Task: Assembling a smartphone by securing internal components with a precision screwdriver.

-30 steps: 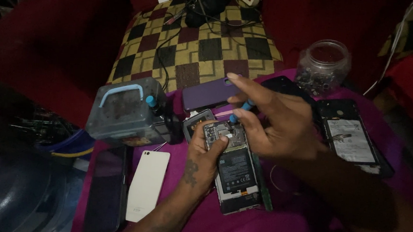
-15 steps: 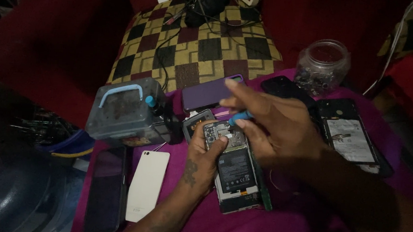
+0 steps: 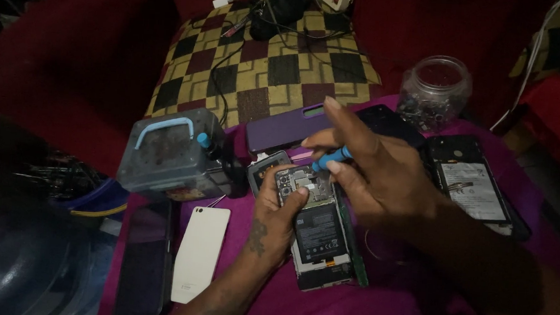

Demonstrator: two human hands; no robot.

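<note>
Two hands work over one opened phone (image 3: 319, 236) lying back-up on the magenta surface (image 3: 374, 309), its battery and circuit board exposed. The left hand (image 3: 276, 215) comes in from six o'clock and curls loosely around the phone's upper left edge, thumb pressed on the board near the camera end. The right hand (image 3: 372, 172) enters from four o'clock, its fingers pinched closed around one blue screwdriver (image 3: 331, 159), whose tip points down at the top of the board; the index finger stands straight up.

Around this phone, counted: one more opened phone (image 3: 473, 183) at three o'clock, one white back cover (image 3: 199, 252) at nine o'clock, one dark phone (image 3: 144, 259) beyond that, one purple case (image 3: 281, 127) at twelve o'clock, and one dark phone (image 3: 387, 121) just right of it. One grey box with a blue handle (image 3: 168, 155) sits at ten o'clock, one clear jar of small parts (image 3: 435, 89) at one o'clock, and one chequered cushion (image 3: 265, 67) behind, carrying cables.
</note>
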